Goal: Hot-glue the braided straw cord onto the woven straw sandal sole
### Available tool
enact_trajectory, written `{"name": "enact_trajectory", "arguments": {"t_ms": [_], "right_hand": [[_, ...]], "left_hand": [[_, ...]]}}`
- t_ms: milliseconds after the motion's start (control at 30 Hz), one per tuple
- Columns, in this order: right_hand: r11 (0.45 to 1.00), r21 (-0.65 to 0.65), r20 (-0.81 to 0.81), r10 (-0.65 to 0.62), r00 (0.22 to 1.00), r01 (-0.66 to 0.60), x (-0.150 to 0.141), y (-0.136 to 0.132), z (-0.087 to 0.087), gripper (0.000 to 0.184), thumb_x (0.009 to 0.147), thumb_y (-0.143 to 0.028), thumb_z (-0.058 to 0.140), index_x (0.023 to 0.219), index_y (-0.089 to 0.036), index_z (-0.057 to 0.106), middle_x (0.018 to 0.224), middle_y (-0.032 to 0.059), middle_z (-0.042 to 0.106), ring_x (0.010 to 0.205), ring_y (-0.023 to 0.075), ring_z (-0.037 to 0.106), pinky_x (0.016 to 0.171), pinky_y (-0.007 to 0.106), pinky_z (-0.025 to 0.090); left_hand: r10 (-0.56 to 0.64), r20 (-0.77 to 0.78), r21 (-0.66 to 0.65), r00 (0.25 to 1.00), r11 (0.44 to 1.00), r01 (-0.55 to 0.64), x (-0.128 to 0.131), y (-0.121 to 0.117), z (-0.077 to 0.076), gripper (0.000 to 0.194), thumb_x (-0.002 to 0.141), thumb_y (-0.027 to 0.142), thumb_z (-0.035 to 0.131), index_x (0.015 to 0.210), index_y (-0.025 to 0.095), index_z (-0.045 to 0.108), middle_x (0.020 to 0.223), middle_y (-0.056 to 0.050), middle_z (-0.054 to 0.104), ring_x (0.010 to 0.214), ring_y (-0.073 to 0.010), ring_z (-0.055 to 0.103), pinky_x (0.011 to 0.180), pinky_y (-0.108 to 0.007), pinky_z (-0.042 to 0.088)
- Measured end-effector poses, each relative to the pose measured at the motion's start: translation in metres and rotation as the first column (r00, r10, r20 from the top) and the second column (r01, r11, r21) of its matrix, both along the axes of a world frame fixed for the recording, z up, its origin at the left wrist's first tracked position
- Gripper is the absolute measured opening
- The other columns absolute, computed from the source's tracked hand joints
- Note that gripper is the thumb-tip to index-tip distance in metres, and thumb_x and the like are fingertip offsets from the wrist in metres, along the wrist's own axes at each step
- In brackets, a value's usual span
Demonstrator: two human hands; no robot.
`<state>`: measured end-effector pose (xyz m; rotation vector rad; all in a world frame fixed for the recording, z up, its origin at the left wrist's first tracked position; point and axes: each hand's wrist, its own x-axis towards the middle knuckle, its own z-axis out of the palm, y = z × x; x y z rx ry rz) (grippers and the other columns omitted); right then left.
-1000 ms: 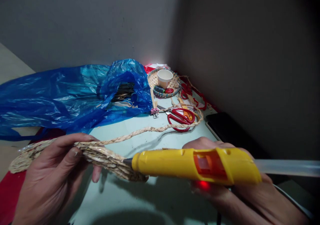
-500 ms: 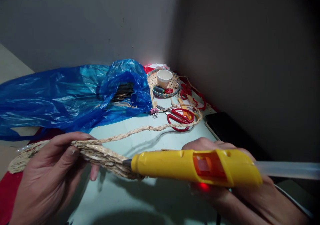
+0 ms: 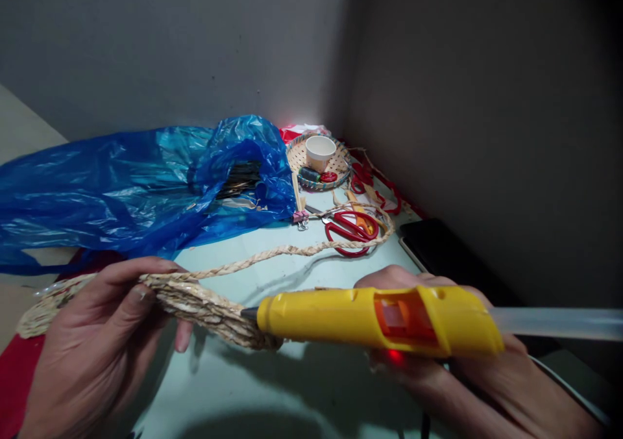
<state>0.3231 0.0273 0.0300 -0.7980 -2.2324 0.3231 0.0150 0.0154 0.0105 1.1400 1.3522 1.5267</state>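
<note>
Above the pale counter (image 3: 302, 275), my left hand (image 3: 97, 341) pinches the layered braid (image 3: 214, 312) while my right hand (image 3: 433, 374) wraps the glue gun (image 3: 326, 315), whose nozzle (image 3: 250, 313) could burn me if it slipped.

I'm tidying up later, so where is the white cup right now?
In the head view, the white cup stands in the woven basket at the back, just right of the blue bag.

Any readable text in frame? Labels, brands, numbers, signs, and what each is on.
None readable.
Yellow glue gun: no legible lettering on the side in view.
White cup: any print too small to read.
Red-and-white item behind the basket: too small and partly hidden to tell.
</note>
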Motion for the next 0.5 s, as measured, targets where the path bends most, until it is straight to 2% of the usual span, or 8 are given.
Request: {"name": "enact_trajectory", "arguments": {"t_ms": [100,233,367,500], "right_hand": [[0.998,-0.059,-0.045,-0.011,0.999,0.009,0.001,-0.001,0.003,0.019,0.106,-0.038,0.037,0.109,-0.029,0.054,0.091,-0.0015,0.069,0.072,0.0142,0.068,0.063,0.019,0.058],[0.994,-0.109,-0.047,0.023,0.999,-0.028,0.001,-0.004,0.01,0.02,0.106,-0.032,0.039,0.105,-0.026,0.058,0.091,0.0001,0.071,0.072,0.0151,0.069,0.065,0.022,0.058],[0.977,-0.198,-0.059,0.069,0.996,-0.08,-0.002,-0.003,0.018,0.029,0.105,-0.026,0.043,0.082,-0.023,0.06,0.074,0.0001,0.07,0.06,0.0153,0.066,0.058,0.025,0.056],[0.962,-0.267,-0.061,0.041,0.997,-0.056,-0.002,-0.001,0.02,0.033,0.103,-0.027,0.045,0.075,-0.022,0.062,0.066,-0.0006,0.066,0.059,0.0164,0.063,0.061,0.029,0.053]], "left_hand": [[-0.017,-0.002,0.026,1.0,1.0,0.017,-0.002,0.0,-0.003,0.023,0.075,0.038,0.083,0.092,0.028,0.074,0.082,-0.001,0.078,0.043,-0.0184,0.067,0.043,-0.027,0.056],[-0.035,-0.006,0.057,0.999,0.998,0.035,-0.004,0.002,-0.003,0.02,0.077,0.034,0.082,0.094,0.027,0.074,0.082,-0.002,0.078,0.044,-0.0182,0.067,0.041,-0.026,0.054],[-0.032,-0.011,0.031,0.999,0.999,0.033,-0.004,0.001,-0.002,0.022,0.076,0.034,0.083,0.095,0.026,0.075,0.079,-0.002,0.076,0.044,-0.0165,0.066,0.047,-0.025,0.057],[0.034,0.079,-0.008,0.996,0.999,-0.033,-0.001,0.001,0.001,0.028,0.068,0.035,0.089,0.09,0.024,0.076,0.076,-0.002,0.075,0.046,-0.0159,0.067,0.045,-0.023,0.056]]}}
